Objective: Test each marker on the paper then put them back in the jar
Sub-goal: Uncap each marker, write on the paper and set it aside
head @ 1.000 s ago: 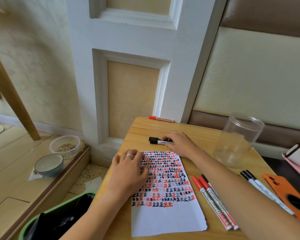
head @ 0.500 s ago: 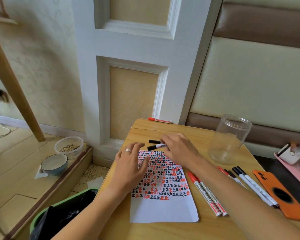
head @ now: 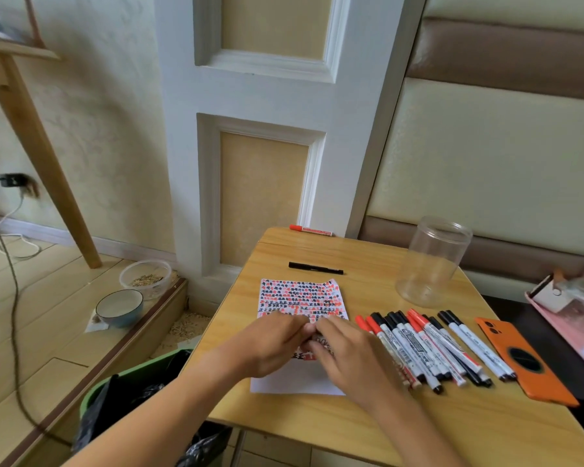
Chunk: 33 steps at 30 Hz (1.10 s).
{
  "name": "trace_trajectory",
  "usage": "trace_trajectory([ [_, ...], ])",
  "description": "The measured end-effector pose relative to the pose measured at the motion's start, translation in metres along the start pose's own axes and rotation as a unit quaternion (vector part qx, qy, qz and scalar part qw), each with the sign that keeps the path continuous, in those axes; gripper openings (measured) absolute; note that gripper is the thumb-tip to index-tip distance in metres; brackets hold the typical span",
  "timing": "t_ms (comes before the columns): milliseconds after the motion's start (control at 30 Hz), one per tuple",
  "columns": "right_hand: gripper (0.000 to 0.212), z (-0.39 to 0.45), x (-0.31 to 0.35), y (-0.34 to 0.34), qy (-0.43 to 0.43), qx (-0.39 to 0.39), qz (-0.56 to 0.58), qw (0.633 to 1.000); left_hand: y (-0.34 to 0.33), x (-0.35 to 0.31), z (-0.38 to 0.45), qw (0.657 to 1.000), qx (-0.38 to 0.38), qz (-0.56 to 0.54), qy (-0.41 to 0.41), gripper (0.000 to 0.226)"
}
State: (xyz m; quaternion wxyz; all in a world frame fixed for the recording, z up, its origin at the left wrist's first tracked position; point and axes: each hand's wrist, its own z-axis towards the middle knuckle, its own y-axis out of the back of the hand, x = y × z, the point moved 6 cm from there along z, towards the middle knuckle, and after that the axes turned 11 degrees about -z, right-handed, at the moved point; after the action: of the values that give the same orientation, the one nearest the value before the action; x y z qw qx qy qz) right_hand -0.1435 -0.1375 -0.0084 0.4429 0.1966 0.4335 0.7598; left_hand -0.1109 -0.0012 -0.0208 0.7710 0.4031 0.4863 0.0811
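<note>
A white paper (head: 300, 298) covered with red and black test marks lies on the small wooden table (head: 284, 419). Above its near half my left hand (head: 270, 345) and my right hand (head: 348, 355) meet, fingers curled round a white-barrelled marker (head: 321, 342) held between them; most of it is hidden. A clear empty jar (head: 432, 261) stands upright at the back right. Several red-capped and black-capped markers (head: 418, 345) lie in a row right of the paper. Beyond the paper lies a black pen (head: 316, 268), and a red marker (head: 311, 229) sits at the far edge.
An orange phone case (head: 526, 365) lies right of the markers, near the table's right edge. A green bin with a black bag (head: 122, 399) stands below the table's left side. Two bowls (head: 120, 306) and a cable (head: 12, 318) are on the floor at left.
My right hand lifted the marker from beyond the paper and drew it back over the paper's near half. My left hand left the paper and joined it on the marker.
</note>
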Motion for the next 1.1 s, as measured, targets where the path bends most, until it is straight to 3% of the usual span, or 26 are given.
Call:
trace_trajectory([
  [233,0.027,-0.012,-0.001,0.006,-0.02,0.06,0.035,0.997,-0.007,-0.01,-0.005,0.999,0.031,0.003,-0.008,0.052],
  [333,0.02,-0.014,-0.004,0.009,-0.035,0.086,0.071,0.993,-0.01,-0.008,-0.005,1.0,0.025,-0.001,-0.008,0.053],
  [567,0.021,-0.009,0.0,0.016,-0.038,0.14,0.017,0.989,-0.011,-0.009,-0.002,0.999,0.018,-0.016,-0.034,0.042],
  [733,0.042,-0.009,-0.003,0.009,-0.064,0.176,-0.007,0.982,-0.007,-0.006,0.002,0.997,0.013,0.058,-0.044,0.04],
  [833,0.044,-0.008,-0.006,0.008,-0.084,0.175,-0.018,0.981,-0.002,-0.002,0.006,0.998,-0.005,0.052,-0.045,0.043],
  [967,0.027,-0.013,-0.018,0.007,-0.139,0.139,0.019,0.98,0.007,0.018,0.007,0.994,-0.088,0.045,-0.045,0.044],
  [1100,0.024,-0.018,-0.032,0.005,-0.193,0.095,0.151,0.965,0.008,0.04,0.008,0.987,-0.135,0.09,-0.017,0.013],
])
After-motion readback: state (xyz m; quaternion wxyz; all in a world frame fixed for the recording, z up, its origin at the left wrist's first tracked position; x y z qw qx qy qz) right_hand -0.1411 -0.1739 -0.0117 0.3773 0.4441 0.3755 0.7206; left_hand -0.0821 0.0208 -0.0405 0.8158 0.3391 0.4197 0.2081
